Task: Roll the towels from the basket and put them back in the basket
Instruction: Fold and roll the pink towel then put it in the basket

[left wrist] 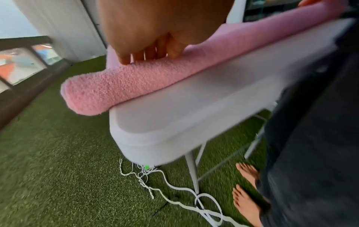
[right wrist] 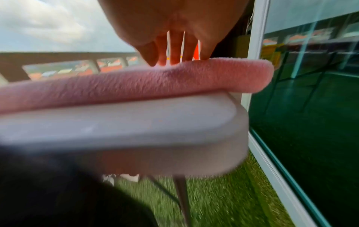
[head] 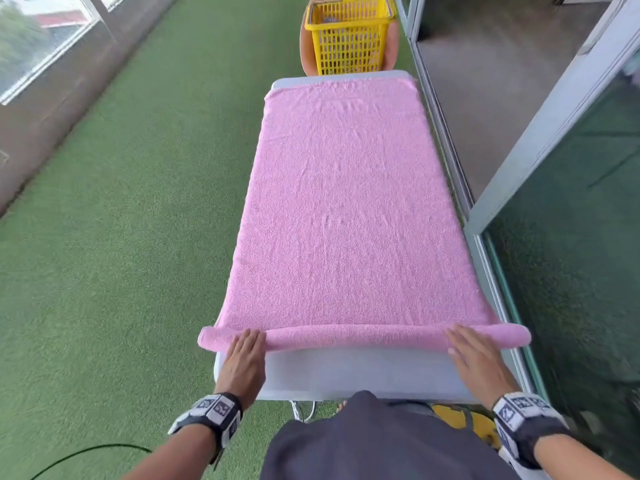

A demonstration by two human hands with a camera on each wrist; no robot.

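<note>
Left hand (head: pixel 244 351) and right hand (head: pixel 467 348), fingers flat, press the towel (head: pixel 346 209) roll's near ends, keeping it even on the worktop (head: pixel 346 375).

No readable text, labels, brands or numbers anywhere. Only black-and-white square marker patterns on the wristbands (head: pixel 215 409) behind each grip, coded blocks, not legible as characters. Nothing printed on the towel (head: pixel 346 209), tabletop (head: pixel 363 372) or basket (head: pixel 349 36).

One pink towel (head: pixel 346 209); one yellow basket (head: pixel 349 36); one white table (head: pixel 356 375); two hands.
</note>
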